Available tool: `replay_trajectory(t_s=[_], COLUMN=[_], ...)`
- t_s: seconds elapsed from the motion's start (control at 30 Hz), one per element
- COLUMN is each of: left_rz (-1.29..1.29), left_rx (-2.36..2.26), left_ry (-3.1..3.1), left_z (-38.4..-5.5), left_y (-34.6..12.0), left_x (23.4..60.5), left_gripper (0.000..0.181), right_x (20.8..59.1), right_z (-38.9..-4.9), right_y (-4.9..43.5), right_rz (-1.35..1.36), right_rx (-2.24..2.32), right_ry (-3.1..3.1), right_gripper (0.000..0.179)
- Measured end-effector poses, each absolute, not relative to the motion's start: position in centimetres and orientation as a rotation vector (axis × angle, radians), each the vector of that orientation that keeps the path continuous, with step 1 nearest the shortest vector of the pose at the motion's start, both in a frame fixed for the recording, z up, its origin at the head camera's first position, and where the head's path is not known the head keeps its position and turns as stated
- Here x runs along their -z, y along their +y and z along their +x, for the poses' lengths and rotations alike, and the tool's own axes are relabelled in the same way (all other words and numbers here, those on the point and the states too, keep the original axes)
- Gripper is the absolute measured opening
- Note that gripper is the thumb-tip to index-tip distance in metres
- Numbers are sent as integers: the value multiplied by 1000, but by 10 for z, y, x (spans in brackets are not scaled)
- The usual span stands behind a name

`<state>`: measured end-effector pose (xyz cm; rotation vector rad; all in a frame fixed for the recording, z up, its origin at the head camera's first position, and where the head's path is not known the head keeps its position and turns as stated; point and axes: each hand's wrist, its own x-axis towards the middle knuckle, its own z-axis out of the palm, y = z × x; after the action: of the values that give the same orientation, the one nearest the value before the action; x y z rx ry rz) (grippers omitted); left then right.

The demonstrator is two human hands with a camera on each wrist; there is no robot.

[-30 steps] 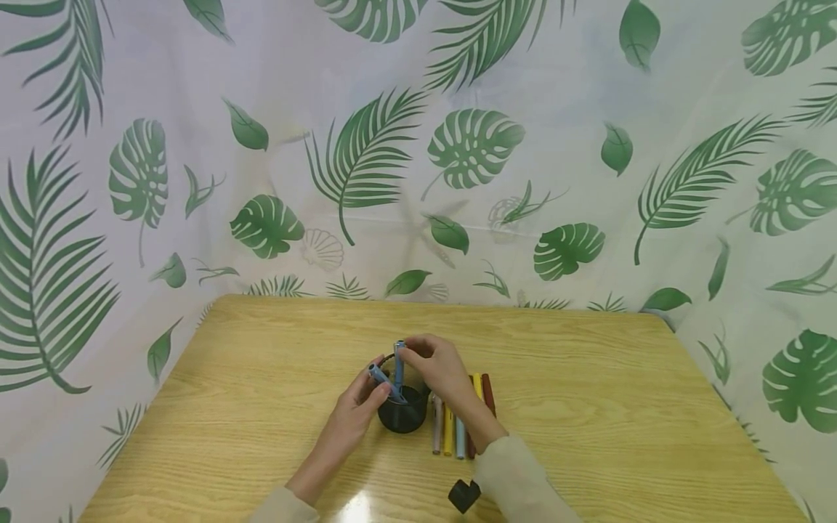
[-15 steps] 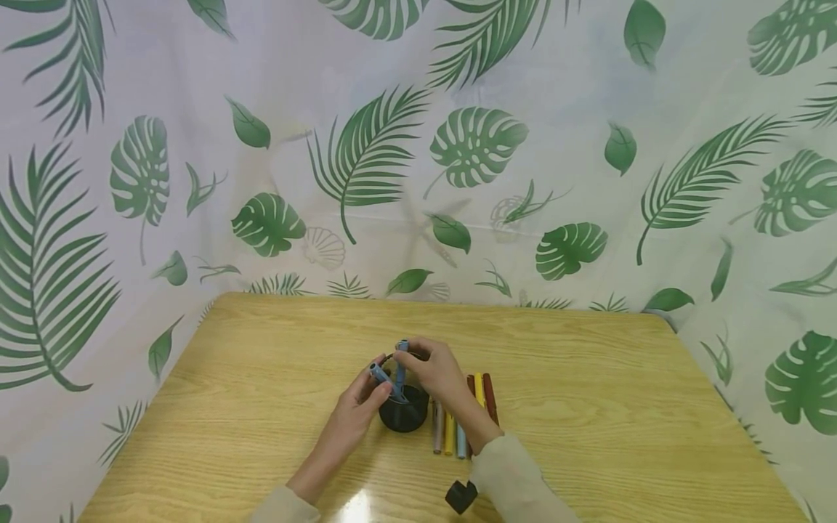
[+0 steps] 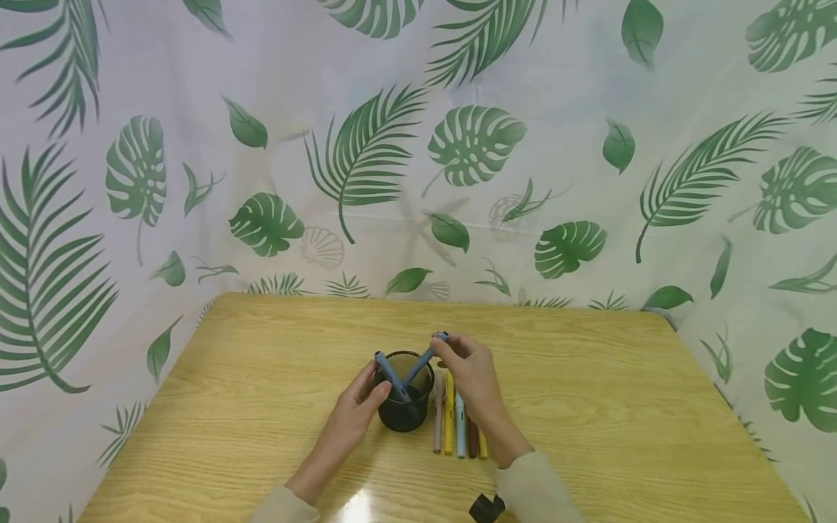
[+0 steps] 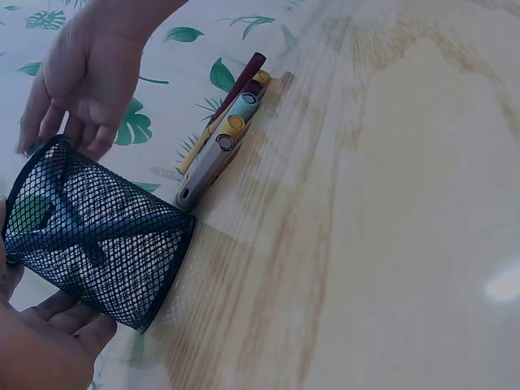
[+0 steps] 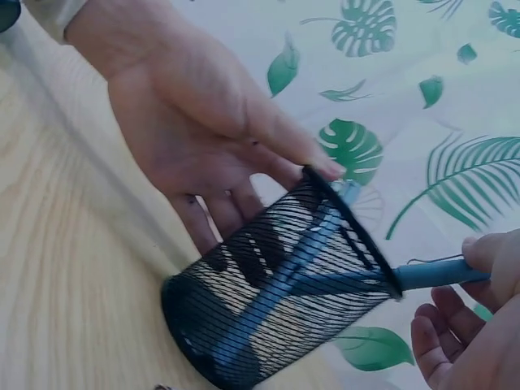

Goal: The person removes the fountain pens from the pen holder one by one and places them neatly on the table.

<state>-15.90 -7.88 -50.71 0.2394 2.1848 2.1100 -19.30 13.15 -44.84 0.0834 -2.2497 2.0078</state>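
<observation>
A black mesh pen cup (image 3: 403, 416) stands upright on the table, with my left hand (image 3: 356, 412) gripping its left side, thumb in front and fingers behind. One blue pen (image 3: 391, 374) leans inside it toward the left rim. My right hand (image 3: 476, 370) pinches the top of a second blue pen (image 3: 421, 365) between thumb and fingertips. That pen slants to the right over the rim, its lower part within the cup. Through the mesh in the right wrist view, both pens cross. The left wrist view shows the cup (image 4: 122, 236) side-on, with the left fingers (image 4: 77, 321) along it.
Right of the cup lies a row of several pens: grey-brown (image 3: 437, 428), yellow (image 3: 448, 428), light blue (image 3: 461, 432), dark red (image 3: 472, 439) and another yellow. My right forearm partly covers them. A black device (image 3: 487, 508) shows beside the right sleeve. Leaf-printed cloth (image 3: 484, 240) hangs behind the wooden table (image 3: 275, 363).
My right hand has moved right, tipping the top of its blue pen from near upright to a rightward slant. The left hand and cup stay almost where they were.
</observation>
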Motion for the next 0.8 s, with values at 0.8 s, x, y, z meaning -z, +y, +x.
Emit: replay_trajectory(t_s=[0.8], left_rz=[266], left_rx=[-2141], left_ry=[2153], left_z=[-159], left_y=[-78], left_x=[507], left_gripper=[64], right_x=[438], right_z=[-188], right_y=[173], right_rz=[-51], right_rx=[-2319], right_ry=[-1942], right_gripper=[29])
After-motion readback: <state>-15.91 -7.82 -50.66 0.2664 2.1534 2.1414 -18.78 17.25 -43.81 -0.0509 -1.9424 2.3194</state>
